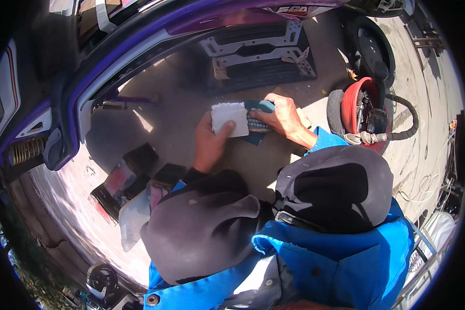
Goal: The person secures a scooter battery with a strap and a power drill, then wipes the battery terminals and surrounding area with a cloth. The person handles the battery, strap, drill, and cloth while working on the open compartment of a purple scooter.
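Observation:
My left hand [209,145] holds a flat white piece [229,118] with ragged edges, its thumb pressed on the front. The picture does not settle whether it is paper or foam. Just to the right, my right hand [281,118] grips a dark teal printed sheet or packet [257,126] that bears white writing. The two pieces meet or overlap between my hands. Part of the teal one is hidden behind my right fingers and the white piece. Both hands are above the shaded ground, in front of my knees.
A purple scooter frame [75,104] arches over the left and top. Beyond my hands lies a black panel with metal brackets [261,54]. At right are a red basin [358,100] of tools, a wrapped hose [409,116] and a tyre [387,50]. Several dark boxes [120,178] lie left.

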Tool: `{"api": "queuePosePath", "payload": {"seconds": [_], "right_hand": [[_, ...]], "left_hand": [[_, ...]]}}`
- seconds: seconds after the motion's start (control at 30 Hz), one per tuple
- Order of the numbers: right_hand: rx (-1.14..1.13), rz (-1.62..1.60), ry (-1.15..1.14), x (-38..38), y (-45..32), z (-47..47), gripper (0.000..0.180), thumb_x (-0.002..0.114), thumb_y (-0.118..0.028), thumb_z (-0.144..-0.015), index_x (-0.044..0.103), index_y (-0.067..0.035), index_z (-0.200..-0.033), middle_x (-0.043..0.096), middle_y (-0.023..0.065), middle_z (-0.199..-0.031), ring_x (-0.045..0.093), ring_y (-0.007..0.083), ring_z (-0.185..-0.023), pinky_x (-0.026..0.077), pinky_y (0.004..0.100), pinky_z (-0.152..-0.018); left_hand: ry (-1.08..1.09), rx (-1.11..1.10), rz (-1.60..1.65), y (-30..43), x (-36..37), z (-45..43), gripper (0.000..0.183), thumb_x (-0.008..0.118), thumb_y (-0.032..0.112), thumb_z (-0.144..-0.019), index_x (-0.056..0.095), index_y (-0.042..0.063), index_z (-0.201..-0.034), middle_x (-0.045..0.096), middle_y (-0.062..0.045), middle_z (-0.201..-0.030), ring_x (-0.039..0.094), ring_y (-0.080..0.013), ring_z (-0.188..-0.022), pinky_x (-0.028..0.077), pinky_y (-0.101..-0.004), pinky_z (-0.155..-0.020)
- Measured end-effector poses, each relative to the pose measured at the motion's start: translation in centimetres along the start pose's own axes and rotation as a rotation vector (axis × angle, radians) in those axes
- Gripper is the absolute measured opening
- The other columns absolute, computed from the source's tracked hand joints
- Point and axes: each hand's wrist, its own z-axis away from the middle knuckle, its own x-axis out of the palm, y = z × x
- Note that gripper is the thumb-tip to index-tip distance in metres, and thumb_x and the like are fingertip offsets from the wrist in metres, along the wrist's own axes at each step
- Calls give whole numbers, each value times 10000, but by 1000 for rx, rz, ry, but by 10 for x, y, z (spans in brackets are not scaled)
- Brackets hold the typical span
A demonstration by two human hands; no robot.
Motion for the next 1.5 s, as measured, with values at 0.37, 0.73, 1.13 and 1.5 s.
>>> {"api": "queuePosePath", "payload": {"seconds": [0.37, 0.73, 1.13, 1.5], "right_hand": [[44, 109, 137, 10, 15, -5, 318, 858, -242, -932, 738, 52, -942, 738, 240, -851, 741, 325, -795, 562, 466, -753], [283, -327, -103, 29, 40, -13, 427, 701, -288, -1073, 735, 67, -1309, 801, 97, -1096, 722, 168, -999, 562, 343, -887], [68, -388, -222, 13, 75, 7, 463, 569, -21, -987, 691, 54, -1427, 747, 136, -1236, 714, 188, -973, 588, 303, -790], [583, -989, -197, 19, 14, 12, 470, 542, -104, -1065, 617, 67, -1496, 723, 183, -1313, 723, 244, -1048, 609, 374, -884]], "left_hand": [[-206, 230, -479, 32, 23, 13, 366, 801, 167, -1008, 650, 16, -1306, 768, -276, -1167, 787, -451, -1056, 609, -464, -874], [-369, 177, -607, 8, 8, 13, 471, 771, 155, -1011, 579, 1, -1412, 626, -301, -1497, 638, -511, -1334, 531, -514, -1066], [-343, 230, -604, 16, 12, -21, 487, 728, 188, -1046, 494, -87, -1371, 668, -327, -1278, 680, -489, -1221, 519, -503, -1064], [-439, 44, -649, 13, -6, -16, 618, 719, 202, -1054, 415, -60, -1523, 616, -318, -1398, 634, -431, -1357, 493, -467, -1147]]}}
